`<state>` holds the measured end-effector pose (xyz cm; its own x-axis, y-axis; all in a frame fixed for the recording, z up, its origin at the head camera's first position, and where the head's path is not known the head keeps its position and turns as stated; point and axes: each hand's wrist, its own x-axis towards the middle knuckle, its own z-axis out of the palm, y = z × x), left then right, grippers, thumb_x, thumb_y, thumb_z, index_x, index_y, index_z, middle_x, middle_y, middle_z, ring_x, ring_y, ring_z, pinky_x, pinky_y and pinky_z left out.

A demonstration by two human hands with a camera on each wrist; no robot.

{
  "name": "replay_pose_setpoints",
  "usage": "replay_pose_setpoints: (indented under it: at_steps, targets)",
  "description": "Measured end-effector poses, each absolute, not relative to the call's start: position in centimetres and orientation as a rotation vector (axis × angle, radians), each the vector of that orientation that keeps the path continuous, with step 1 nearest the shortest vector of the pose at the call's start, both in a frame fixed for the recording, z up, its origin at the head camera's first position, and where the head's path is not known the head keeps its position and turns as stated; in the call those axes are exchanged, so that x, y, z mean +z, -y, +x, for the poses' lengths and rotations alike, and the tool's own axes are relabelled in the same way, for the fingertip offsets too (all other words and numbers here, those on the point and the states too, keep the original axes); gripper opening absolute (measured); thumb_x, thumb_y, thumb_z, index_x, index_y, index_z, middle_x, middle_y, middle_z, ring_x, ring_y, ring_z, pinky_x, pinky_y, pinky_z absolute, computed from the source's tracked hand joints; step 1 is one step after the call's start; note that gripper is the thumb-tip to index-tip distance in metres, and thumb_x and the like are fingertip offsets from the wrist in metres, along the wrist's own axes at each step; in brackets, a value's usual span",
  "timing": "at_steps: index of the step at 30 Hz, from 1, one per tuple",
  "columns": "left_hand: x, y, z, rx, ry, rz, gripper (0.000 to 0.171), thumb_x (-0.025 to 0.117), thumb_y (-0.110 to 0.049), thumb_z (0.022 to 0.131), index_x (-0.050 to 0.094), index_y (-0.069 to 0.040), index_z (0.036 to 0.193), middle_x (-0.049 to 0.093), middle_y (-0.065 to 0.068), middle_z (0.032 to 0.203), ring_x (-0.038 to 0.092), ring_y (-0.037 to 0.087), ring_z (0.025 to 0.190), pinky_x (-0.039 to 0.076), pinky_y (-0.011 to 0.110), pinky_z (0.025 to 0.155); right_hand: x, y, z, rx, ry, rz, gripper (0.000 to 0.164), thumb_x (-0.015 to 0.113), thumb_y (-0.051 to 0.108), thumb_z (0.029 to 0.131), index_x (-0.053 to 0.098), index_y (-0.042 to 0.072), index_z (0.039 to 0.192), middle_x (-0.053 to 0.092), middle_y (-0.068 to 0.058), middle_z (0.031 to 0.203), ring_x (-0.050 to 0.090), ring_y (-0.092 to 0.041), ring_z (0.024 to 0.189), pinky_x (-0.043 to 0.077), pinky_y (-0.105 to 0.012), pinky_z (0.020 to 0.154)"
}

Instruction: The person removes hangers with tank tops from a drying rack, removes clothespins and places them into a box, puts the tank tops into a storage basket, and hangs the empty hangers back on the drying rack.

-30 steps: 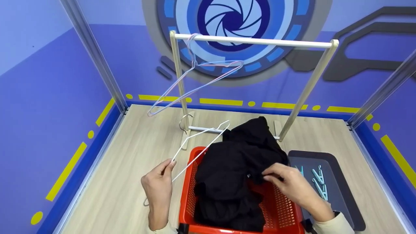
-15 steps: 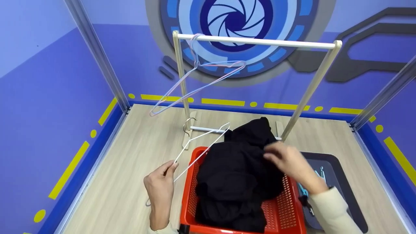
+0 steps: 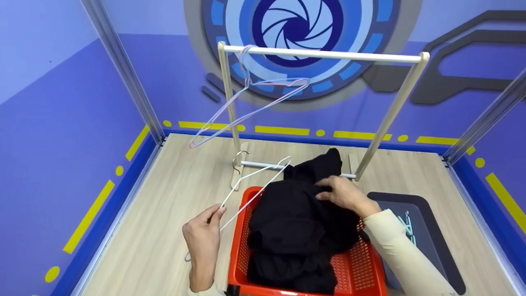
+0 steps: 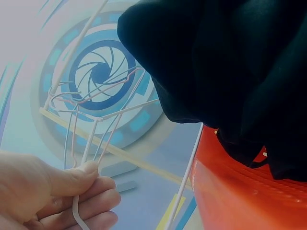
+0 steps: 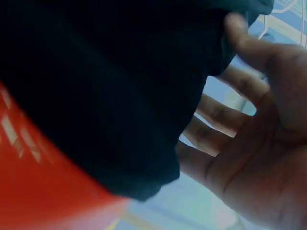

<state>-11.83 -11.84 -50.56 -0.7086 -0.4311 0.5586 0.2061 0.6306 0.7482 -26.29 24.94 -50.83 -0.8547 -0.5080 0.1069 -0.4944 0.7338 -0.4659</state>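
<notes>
My left hand pinches the side of a white clothes hanger between thumb and fingers. In the left wrist view its wire passes through the grip. The hanger leans over the left rim of a red basket, its metal hook pointing away. A black garment lies bunched in the basket and spills over the far rim. My right hand is at the garment's upper right. Its thumb lies along the black cloth and its fairly straight fingers reach behind the edge, with a gap between.
Behind the basket stands a rack with a white top bar. Pink and blue hangers hang at its left end. On the right, a dark grey tray holds light teal clothespins, partly hidden by my right sleeve.
My right hand has let go of the garment's right edge and moved up and left over the cloth. The cloth's right part now lies lower. My left hand keeps the hanger nearly still.
</notes>
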Motion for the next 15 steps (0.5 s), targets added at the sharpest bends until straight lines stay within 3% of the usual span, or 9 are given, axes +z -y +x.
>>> replay_pose_setpoints:
  at_steps: [3, 7, 15]
  targets:
    - [-50.6, 11.8, -11.9, -1.071, 2.104, 0.175, 0.013, 0.093, -0.003, 0.079, 0.086, -0.004, 0.090, 0.079, 0.006, 0.081, 0.072, 0.015, 0.068, 0.052, 0.022, 0.058, -50.9, -24.7, -26.4, -0.774, -2.924, -0.868, 0.021, 0.084, 0.012, 0.091, 0.081, -0.001, 0.108, 0.078, -0.017, 0.105, 0.074, -0.039, 0.100, 0.058, -0.054, 0.090]
    - [-50.6, 11.8, -11.8, -1.052, 2.110, 0.185, 0.012, 0.093, -0.004, 0.079, 0.086, -0.005, 0.089, 0.079, 0.005, 0.080, 0.073, 0.016, 0.069, 0.055, 0.027, 0.060, -50.9, -24.7, -26.4, -0.876, -3.000, -0.864, 0.008, 0.082, 0.006, 0.093, 0.083, 0.001, 0.099, 0.080, -0.013, 0.096, 0.076, -0.035, 0.090, 0.061, -0.053, 0.082]
    - [-50.6, 11.6, -11.8, -1.042, 2.116, 0.190, 0.012, 0.093, -0.004, 0.078, 0.086, -0.005, 0.089, 0.079, 0.005, 0.081, 0.075, 0.019, 0.071, 0.057, 0.034, 0.060, -49.0, -24.6, -25.8, -1.219, -3.181, -0.858, 0.012, 0.079, -0.004, 0.091, 0.081, -0.002, 0.103, 0.080, -0.013, 0.101, 0.076, -0.035, 0.090, 0.061, -0.049, 0.083]
